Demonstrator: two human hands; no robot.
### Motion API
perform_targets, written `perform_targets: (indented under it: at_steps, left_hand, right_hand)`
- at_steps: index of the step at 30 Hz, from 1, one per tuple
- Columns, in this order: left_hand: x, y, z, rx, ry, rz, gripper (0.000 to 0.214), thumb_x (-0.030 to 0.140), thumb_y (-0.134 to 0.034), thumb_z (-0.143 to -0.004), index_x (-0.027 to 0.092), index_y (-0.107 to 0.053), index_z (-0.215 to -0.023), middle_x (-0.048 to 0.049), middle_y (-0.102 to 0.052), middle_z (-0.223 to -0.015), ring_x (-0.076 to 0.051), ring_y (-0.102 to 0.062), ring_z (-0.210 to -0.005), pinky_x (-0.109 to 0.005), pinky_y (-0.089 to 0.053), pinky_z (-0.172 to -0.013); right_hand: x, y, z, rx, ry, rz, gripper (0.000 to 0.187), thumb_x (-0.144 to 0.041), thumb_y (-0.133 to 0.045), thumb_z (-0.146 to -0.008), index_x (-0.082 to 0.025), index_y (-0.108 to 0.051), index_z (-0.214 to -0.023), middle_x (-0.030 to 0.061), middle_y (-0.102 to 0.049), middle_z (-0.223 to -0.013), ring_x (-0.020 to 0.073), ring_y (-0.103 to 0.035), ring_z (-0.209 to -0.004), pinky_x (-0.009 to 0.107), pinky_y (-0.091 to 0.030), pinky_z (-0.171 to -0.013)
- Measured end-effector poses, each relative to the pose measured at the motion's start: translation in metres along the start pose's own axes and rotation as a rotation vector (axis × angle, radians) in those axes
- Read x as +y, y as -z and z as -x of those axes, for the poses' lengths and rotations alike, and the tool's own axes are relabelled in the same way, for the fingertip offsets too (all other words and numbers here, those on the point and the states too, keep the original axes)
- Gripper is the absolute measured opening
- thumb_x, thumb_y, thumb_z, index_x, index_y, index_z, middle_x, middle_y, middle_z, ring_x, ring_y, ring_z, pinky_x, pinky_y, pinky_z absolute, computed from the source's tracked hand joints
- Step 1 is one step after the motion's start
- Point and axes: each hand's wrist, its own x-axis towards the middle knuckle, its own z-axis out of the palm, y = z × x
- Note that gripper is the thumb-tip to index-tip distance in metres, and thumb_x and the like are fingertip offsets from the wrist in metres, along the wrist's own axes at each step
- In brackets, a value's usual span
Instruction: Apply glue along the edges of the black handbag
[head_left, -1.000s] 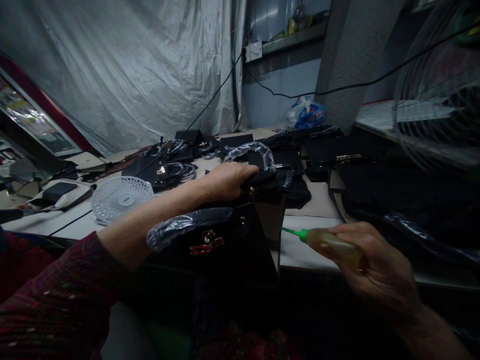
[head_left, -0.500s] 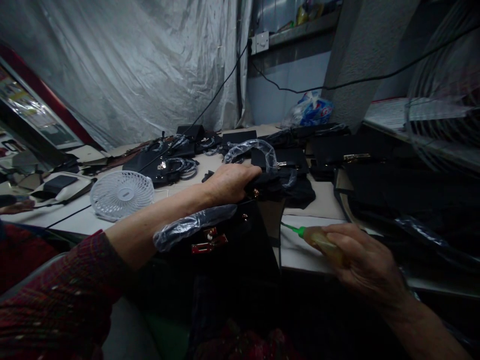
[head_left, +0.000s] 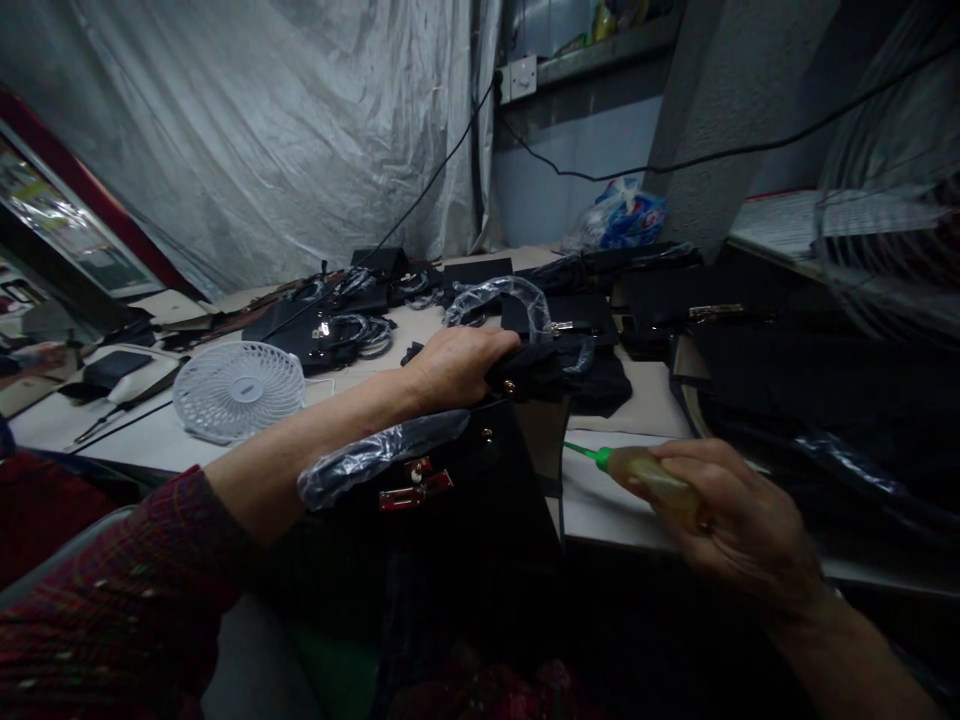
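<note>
A black handbag leans at the table's front edge, with a gold clasp and a plastic-wrapped handle towards me. My left hand is closed on the bag's dark upper part; its fingertips are hidden. The bag's other wrapped handle arches up behind that hand. In my right hand is a squeeze bottle of yellowish liquid, gripped by the fingers. Its thin green nozzle points left at the bag's side edge; whether the tip touches I cannot tell.
A white fan lies left of my forearm. More black bags cover the back of the table, and a stack of them is at the right. At far left are a white bag piece and another person's blurred hand.
My hands keep their grips and have barely moved. The nozzle stays by the bag's side edge. At far left the other person's hand has drawn back, and a thin tool shows on the table there.
</note>
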Motion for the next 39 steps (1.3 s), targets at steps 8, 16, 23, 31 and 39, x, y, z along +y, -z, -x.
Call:
perform_targets:
  at_steps: [8, 16, 23, 31, 39]
  left_hand:
    - [-0.002, -0.0046, -0.0001, 0.006, -0.007, 0.015, 0.027, 0.012, -0.061, -0.078, 0.02, -0.059, -0.104, -0.0057, -0.071, -0.104, -0.024, -0.069, -0.096, -0.031, -0.047, -0.07]
    - [0.0002, -0.0046, 0.0018, 0.022, 0.012, 0.001, 0.028, 0.012, -0.062, -0.077, 0.02, -0.059, -0.104, -0.0054, -0.071, -0.103, -0.024, -0.069, -0.094, -0.031, -0.047, -0.068]
    - [0.0017, -0.0055, 0.0029, 0.03, -0.016, 0.018, 0.024, 0.014, -0.063, -0.077, 0.02, -0.059, -0.1, -0.0044, -0.071, -0.102, -0.022, -0.068, -0.093, -0.03, -0.045, -0.066]
    - [0.0032, -0.0048, 0.0088, 0.092, -0.056, 0.007, 0.028, 0.008, -0.061, -0.073, 0.02, -0.058, -0.098, -0.0034, -0.07, -0.099, -0.021, -0.067, -0.089, -0.029, -0.041, -0.061]
    - [0.0061, -0.0025, 0.0083, 0.073, -0.04, -0.004, 0.028, 0.011, -0.061, -0.075, 0.021, -0.059, -0.101, -0.0043, -0.07, -0.101, -0.021, -0.067, -0.091, -0.029, -0.043, -0.063]
  right_hand:
    - [0.0019, -0.0017, -0.0007, -0.022, 0.014, 0.018, 0.012, -0.019, -0.058, -0.095, -0.022, -0.057, -0.107, 0.0091, -0.064, -0.102, 0.0233, -0.066, -0.088, 0.034, -0.055, -0.071]
    - [-0.0039, -0.0001, -0.003, -0.135, -0.061, -0.095, 0.006, -0.023, -0.055, -0.099, -0.023, -0.056, -0.106, 0.0051, -0.062, -0.093, 0.019, -0.063, -0.079, 0.03, -0.051, -0.066]
    - [0.0058, -0.0038, -0.0044, -0.148, -0.049, -0.04, 0.009, -0.02, -0.053, -0.097, -0.022, -0.054, -0.106, 0.0071, -0.062, -0.098, 0.0213, -0.063, -0.084, 0.033, -0.05, -0.069]
    - [0.0003, -0.0011, -0.0015, -0.183, -0.108, -0.103, 0.005, -0.024, -0.055, -0.096, -0.024, -0.056, -0.101, 0.0032, -0.062, -0.093, 0.0191, -0.063, -0.079, 0.031, -0.049, -0.066]
    - [0.0046, 0.0, -0.0011, -0.201, -0.151, -0.129, 0.01, -0.026, -0.057, -0.094, -0.025, -0.058, -0.103, 0.002, -0.063, -0.093, 0.0196, -0.065, -0.078, 0.031, -0.05, -0.065]
